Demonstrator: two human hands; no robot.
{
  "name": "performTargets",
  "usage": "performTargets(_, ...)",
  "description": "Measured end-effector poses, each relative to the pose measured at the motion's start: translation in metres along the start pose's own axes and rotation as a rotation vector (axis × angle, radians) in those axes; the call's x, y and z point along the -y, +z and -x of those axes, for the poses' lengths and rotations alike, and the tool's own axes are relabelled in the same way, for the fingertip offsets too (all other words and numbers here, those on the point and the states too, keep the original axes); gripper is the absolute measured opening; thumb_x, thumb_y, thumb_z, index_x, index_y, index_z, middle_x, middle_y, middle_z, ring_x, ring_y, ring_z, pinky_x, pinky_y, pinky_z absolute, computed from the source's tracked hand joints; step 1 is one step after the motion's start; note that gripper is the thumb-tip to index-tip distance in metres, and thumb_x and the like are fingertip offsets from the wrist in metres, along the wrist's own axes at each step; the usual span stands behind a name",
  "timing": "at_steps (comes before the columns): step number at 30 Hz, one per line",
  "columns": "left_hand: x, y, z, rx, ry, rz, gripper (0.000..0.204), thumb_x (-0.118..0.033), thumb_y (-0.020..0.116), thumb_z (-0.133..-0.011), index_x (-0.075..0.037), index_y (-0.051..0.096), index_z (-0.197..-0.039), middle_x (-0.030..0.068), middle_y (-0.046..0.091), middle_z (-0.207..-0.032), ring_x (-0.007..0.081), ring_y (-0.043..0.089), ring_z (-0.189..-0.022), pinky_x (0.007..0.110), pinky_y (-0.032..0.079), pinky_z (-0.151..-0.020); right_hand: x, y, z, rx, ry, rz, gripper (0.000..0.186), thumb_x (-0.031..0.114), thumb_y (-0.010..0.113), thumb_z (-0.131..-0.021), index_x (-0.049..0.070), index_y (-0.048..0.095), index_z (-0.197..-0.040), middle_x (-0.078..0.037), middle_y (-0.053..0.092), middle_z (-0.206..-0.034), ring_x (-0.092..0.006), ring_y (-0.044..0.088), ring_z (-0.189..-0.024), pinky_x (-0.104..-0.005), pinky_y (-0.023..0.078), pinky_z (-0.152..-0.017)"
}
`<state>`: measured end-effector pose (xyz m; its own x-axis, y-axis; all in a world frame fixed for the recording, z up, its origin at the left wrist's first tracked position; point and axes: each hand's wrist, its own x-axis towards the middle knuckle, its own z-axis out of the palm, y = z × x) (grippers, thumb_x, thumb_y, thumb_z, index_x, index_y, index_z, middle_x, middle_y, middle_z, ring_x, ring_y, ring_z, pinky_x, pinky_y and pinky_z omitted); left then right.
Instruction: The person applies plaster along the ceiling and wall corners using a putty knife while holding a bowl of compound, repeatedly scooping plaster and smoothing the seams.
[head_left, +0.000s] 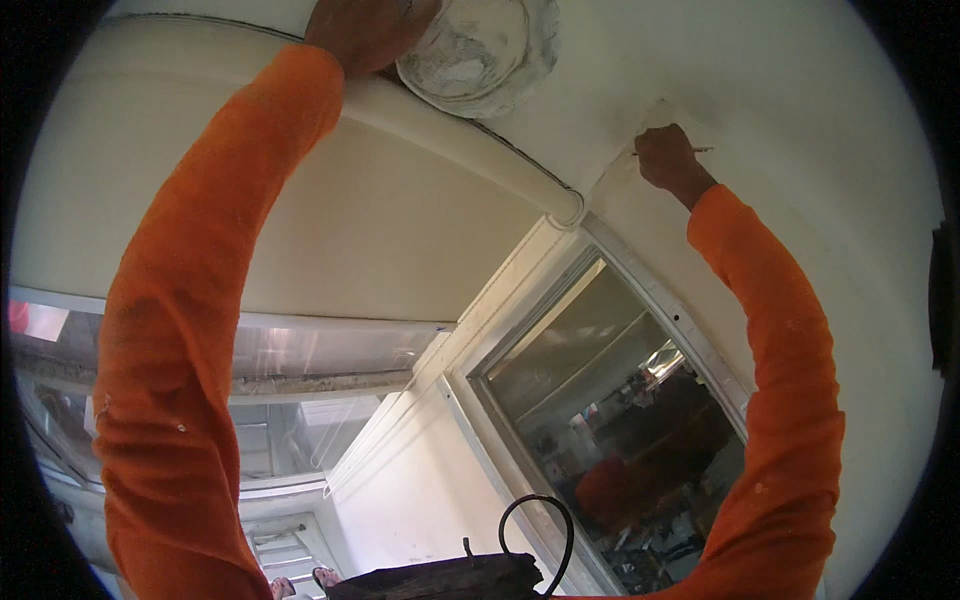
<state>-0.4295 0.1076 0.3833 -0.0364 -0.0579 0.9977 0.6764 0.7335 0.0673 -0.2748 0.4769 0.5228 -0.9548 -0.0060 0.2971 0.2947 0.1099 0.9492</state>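
Observation:
My left hand [368, 28], in an orange sleeve at the top, is closed on the rim of a round white-smeared container [470, 55]. My right hand [668, 155], at upper right, is closed round a thin tool [702, 149] held at the white wall surface [800, 120], beside a faint patch. The tool's working end is too small to make out. A pale rounded moulding [520, 175] with a dark seam runs behind the container to the corner of a window frame [676, 312].
A framed glass pane [590, 390] with reflections fills the lower right. A window band [300, 350] crosses the left. Below are a white panel [390, 490], feet in sandals [325, 577], and a dark object [430, 577] with a looped black cord [568, 535].

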Motion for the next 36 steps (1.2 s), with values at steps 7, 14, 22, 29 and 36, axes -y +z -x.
performTargets(7, -0.001, 0.013, -0.006, -0.066, 0.066, -0.017, 0.044, -0.029, 0.05, -0.09, 0.008, 0.061, -0.113, 0.0204, 0.031, -0.152, 0.0352, 0.022, -0.144, 0.049, 0.014, -0.118, 0.045, 0.022, -0.01, 0.031, -0.008, -0.026, 0.021, 0.023, 0.063, -0.084, 0.008, 0.07, -0.097, -0.01, 0.069, -0.089, -0.0271, 0.068, -0.089, -0.0432, 0.052, -0.077)
performTargets(14, 0.003, 0.002, 0.008, -0.004, 0.059, -0.117, 0.045, -0.029, 0.047, -0.093, 0.008, 0.059, -0.116, 0.0205, 0.031, -0.152, 0.0352, 0.022, -0.144, 0.049, 0.013, -0.119, 0.101, -0.015, -0.032, 0.367, -0.071, -0.174, 0.028, 0.023, 0.059, -0.087, 0.003, 0.068, -0.104, -0.014, 0.068, -0.104, -0.0308, 0.066, -0.099, -0.0423, 0.052, -0.086)
performTargets(22, -0.002, -0.007, 0.004, 0.007, 0.0, -0.016, 0.047, -0.03, 0.047, -0.092, 0.008, 0.06, -0.117, 0.0215, 0.03, -0.152, 0.0361, 0.022, -0.144, 0.049, 0.012, -0.119, 0.021, -0.027, -0.016, 0.221, -0.018, -0.387, 0.028, 0.018, 0.058, -0.086, 0.013, 0.07, -0.111, -0.013, 0.067, -0.112, -0.0303, 0.062, -0.107, -0.0414, 0.047, -0.094)
performTargets(29, -0.006, 0.0, -0.005, 0.047, -0.027, -0.06, 0.048, -0.031, 0.047, -0.092, 0.007, 0.06, -0.118, 0.0195, 0.029, -0.154, 0.0324, 0.02, -0.145, 0.047, 0.011, -0.119, -0.001, 0.027, 0.028, 0.026, -0.378, -0.064, 0.042, 0.018, 0.062, -0.087, 0.02, 0.06, -0.129, -0.004, 0.057, -0.133, -0.0231, 0.051, -0.123, -0.0471, 0.033, -0.107)
performTargets(36, -0.007, -0.003, -0.003, 0.074, -0.023, -0.037, 0.048, -0.029, 0.048, -0.092, 0.008, 0.057, -0.121, 0.0185, 0.028, -0.154, 0.0326, 0.019, -0.145, 0.047, 0.011, -0.119, 0.035, 0.047, 0.04, 0.051, -0.409, -0.151, 0.057, 0.036, 0.067, -0.083, 0.025, 0.052, -0.137, 0.003, 0.048, -0.143, -0.0225, 0.04, -0.133, -0.0492, 0.027, -0.113)
